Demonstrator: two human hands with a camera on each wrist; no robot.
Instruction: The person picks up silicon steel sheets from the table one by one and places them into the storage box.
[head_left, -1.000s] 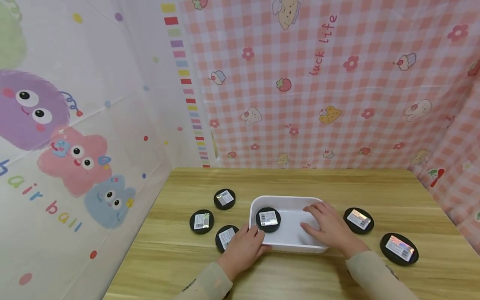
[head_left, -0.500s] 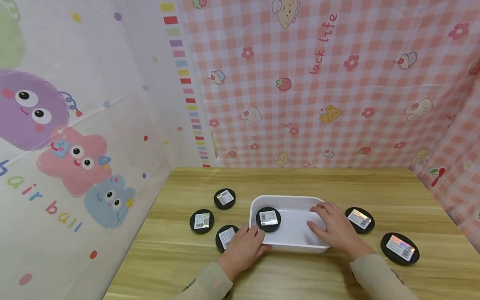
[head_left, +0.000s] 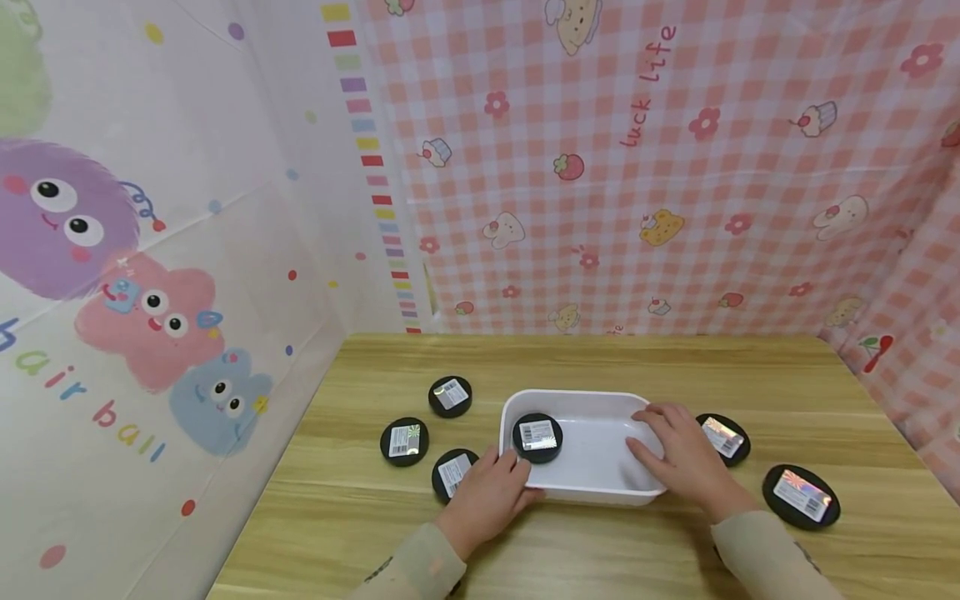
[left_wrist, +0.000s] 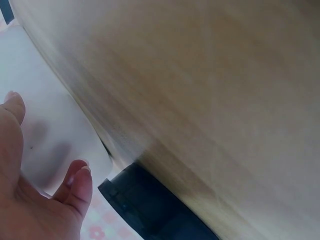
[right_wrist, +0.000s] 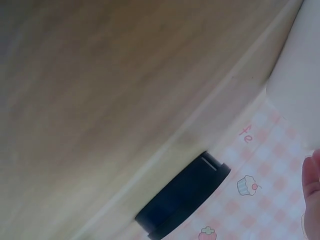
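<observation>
Wood table point(head_left: 592, 554). Tray point(head_left: 588, 446) probably light, stiff; best held by rim. My left hand point(head_left: 486, 497) pinches eight-o'clock corner; right hand point(head_left: 682, 458) spread at three o'clock.

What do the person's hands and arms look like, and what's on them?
The left sleeve and right sleeve are pale greyish beige, each with a dark marking too small to read. The left hand and right hand are bare.

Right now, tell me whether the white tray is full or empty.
Neither: the white tray is partly filled. One black disc lies inside at its left end; the rest of the visible inside is bare.
</observation>
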